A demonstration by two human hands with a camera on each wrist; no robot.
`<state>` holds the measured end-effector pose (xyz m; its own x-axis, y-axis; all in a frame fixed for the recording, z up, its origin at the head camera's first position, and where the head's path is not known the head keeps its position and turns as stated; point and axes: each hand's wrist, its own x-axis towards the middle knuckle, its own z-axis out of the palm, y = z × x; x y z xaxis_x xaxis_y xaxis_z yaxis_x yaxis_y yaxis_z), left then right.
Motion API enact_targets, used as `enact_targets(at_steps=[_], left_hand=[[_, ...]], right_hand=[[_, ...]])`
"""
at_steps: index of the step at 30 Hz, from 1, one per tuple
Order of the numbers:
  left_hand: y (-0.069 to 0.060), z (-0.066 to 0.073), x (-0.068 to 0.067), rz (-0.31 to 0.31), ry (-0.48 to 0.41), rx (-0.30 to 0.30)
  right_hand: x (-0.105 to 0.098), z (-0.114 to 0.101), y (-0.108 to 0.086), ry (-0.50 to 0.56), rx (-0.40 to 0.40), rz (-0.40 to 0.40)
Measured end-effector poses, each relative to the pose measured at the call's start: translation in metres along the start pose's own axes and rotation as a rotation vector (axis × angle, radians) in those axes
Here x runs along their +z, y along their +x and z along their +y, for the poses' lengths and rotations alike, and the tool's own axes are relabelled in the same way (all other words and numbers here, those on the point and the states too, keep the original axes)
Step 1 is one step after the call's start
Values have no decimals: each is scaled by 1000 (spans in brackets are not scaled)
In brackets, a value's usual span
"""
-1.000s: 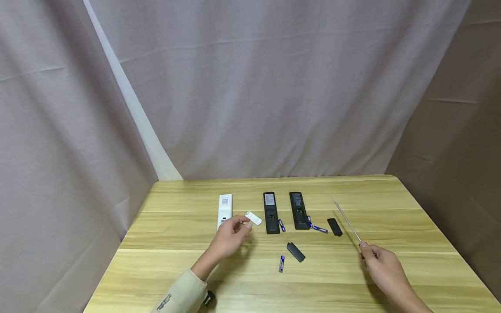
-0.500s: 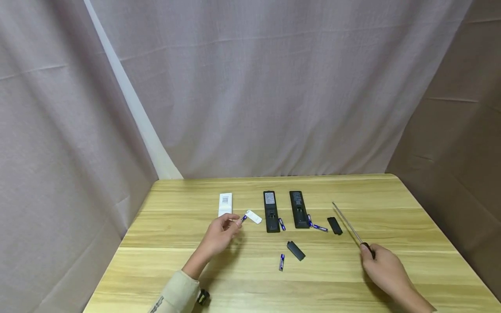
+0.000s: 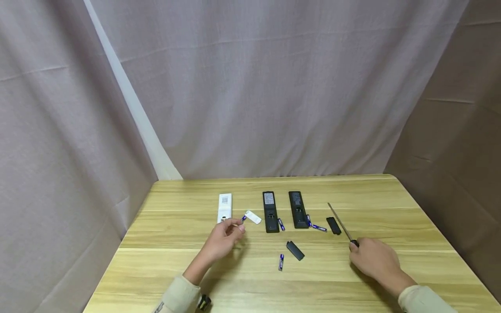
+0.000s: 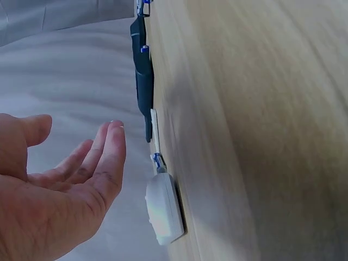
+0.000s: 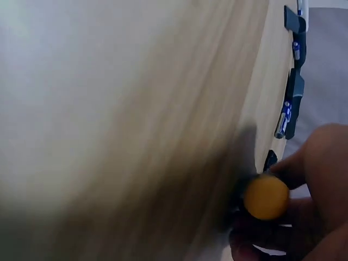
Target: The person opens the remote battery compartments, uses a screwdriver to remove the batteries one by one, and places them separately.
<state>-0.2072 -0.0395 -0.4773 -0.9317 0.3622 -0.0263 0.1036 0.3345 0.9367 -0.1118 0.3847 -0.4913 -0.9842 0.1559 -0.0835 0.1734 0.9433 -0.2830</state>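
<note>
My left hand (image 3: 222,240) hovers in front of the white remote control (image 3: 225,205), hiding its near end. In the left wrist view its thumb and fingers stand apart with nothing between them. A blue battery (image 3: 243,218) lies just beyond the fingertips, against a white battery cover (image 3: 253,217). My right hand (image 3: 376,259) grips a screwdriver (image 3: 339,221) by its black handle, its shaft pointing forward and left. The handle's orange end (image 5: 266,197) shows in the right wrist view. Two black remote controls (image 3: 270,211) (image 3: 298,210) lie back up with their battery compartments uncovered.
Blue batteries lie beside the black remotes (image 3: 281,224) (image 3: 319,228), and another battery (image 3: 281,262) is nearer the front. One black battery cover (image 3: 295,251) lies mid-table, another black cover (image 3: 334,226) at right. Curtains (image 3: 274,108) surround the wooden table (image 3: 188,261).
My left hand has drawn back left from the white cover, and the blue battery has come into view there. My right hand has turned and moved slightly left with the screwdriver.
</note>
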Motion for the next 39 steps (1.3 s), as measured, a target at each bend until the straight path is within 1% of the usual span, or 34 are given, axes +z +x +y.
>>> enact_targets(at_steps=[3, 6, 13, 18, 24, 29, 33, 39], left_hand=[[-2, 1, 0, -5, -8, 3], [-5, 2, -1, -1, -19, 2], [-8, -4, -3, -2, -26, -17], [-7, -7, -4, -10, -21, -9], [-7, -9, -2, -17, -4, 1], [-7, -10, 0, -21, -12, 5], [-7, -11, 1, -23, -12, -7], [-9, -12, 1, -25, -19, -14]], right_hand=[[-2, -3, 6, -42, -27, -1], [-5, -4, 9, -60, -49, 1], [-9, -1, 8, -47, -28, -50], [-10, -2, 10, -37, -33, -47], [-12, -4, 17, -44, -42, -34], [-13, -2, 25, -69, -42, -29], [-15, 2, 30, -91, -50, -31], [-15, 11, 36, -17, -2, -72]])
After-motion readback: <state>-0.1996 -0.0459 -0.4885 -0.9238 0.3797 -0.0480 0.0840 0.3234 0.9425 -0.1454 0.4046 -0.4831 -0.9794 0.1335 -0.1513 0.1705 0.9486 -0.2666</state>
